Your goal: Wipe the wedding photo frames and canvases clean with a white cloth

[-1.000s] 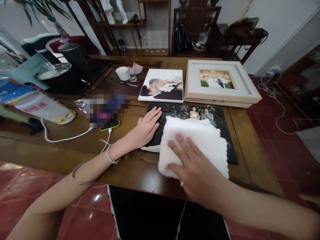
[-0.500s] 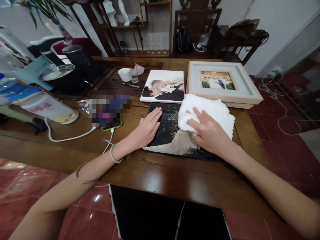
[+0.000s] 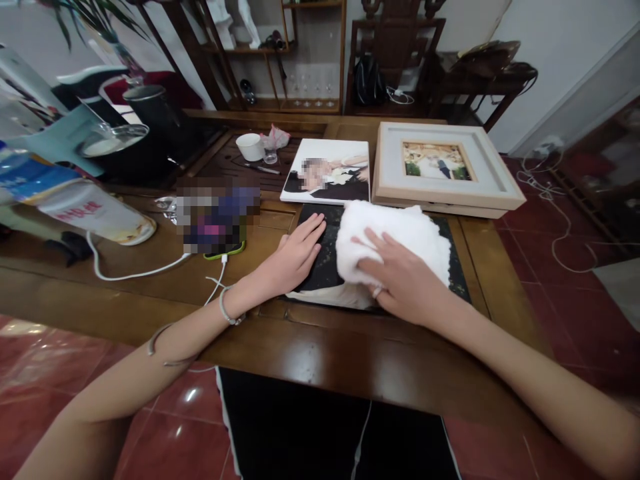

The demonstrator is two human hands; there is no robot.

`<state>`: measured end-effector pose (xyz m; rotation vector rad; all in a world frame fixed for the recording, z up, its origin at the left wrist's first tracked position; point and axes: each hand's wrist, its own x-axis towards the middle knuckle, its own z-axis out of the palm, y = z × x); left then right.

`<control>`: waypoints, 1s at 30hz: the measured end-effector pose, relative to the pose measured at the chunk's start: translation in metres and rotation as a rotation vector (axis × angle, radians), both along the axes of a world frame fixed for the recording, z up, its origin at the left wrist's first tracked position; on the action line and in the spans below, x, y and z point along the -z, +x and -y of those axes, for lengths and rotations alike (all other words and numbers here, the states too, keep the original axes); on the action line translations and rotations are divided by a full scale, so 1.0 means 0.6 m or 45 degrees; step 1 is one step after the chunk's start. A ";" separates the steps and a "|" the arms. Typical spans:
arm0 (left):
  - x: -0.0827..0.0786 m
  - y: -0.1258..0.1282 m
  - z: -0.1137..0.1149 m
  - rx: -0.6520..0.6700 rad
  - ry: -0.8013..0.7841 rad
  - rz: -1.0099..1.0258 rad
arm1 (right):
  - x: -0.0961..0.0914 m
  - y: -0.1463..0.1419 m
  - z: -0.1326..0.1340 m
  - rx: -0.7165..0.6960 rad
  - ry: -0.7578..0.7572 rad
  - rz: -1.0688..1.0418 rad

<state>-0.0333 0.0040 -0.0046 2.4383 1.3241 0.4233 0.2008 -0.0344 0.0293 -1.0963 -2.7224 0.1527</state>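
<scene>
A dark photo panel (image 3: 327, 261) with a pale dress-like shape along its lower part lies flat on the wooden table. My left hand (image 3: 299, 253) rests on its left edge, fingers stretched out and holding nothing. On the panel's middle and right lies a folded white towel (image 3: 423, 237), hiding much of the picture. My right hand (image 3: 400, 273) presses on the towel and grips its near left part with bent fingers.
Behind the panel are a white-edged photo panel (image 3: 345, 190) and a light wooden picture frame (image 3: 480, 193). To the left are a charging phone (image 3: 225, 250), a white cup (image 3: 249, 147), a plastic package (image 3: 95, 210) and a dark pot (image 3: 130, 157).
My right hand and the towel have slid left and slightly nearer across the panel, baring its right edge. My left hand has stayed in place.
</scene>
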 end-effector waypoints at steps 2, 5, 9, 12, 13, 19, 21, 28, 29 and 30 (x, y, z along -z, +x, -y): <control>0.001 0.000 0.001 0.004 0.010 0.003 | 0.004 0.013 -0.023 0.105 0.085 0.001; 0.001 0.001 0.001 0.011 0.032 0.008 | 0.006 0.013 -0.025 0.200 0.142 0.028; 0.002 0.001 0.001 0.001 0.023 0.008 | 0.004 -0.020 0.027 0.091 0.028 0.048; 0.002 -0.002 0.000 0.030 0.011 0.006 | 0.003 -0.043 0.067 -0.170 -0.072 -0.005; 0.002 -0.003 0.000 0.040 0.009 0.007 | 0.002 -0.047 0.074 -0.230 -0.093 -0.015; 0.001 -0.001 0.000 0.014 -0.018 0.003 | -0.001 -0.017 0.022 -0.191 -0.094 -0.046; 0.001 0.001 0.000 0.005 0.017 0.005 | 0.002 0.004 -0.011 -0.054 -0.004 -0.055; 0.007 0.001 0.000 0.005 0.051 0.006 | 0.008 0.030 -0.044 0.232 0.115 -0.001; 0.008 0.000 -0.001 0.005 0.057 0.011 | 0.007 0.022 -0.033 0.184 0.108 -0.001; 0.009 0.000 -0.001 0.004 0.061 0.015 | 0.005 0.013 -0.019 0.125 0.090 0.000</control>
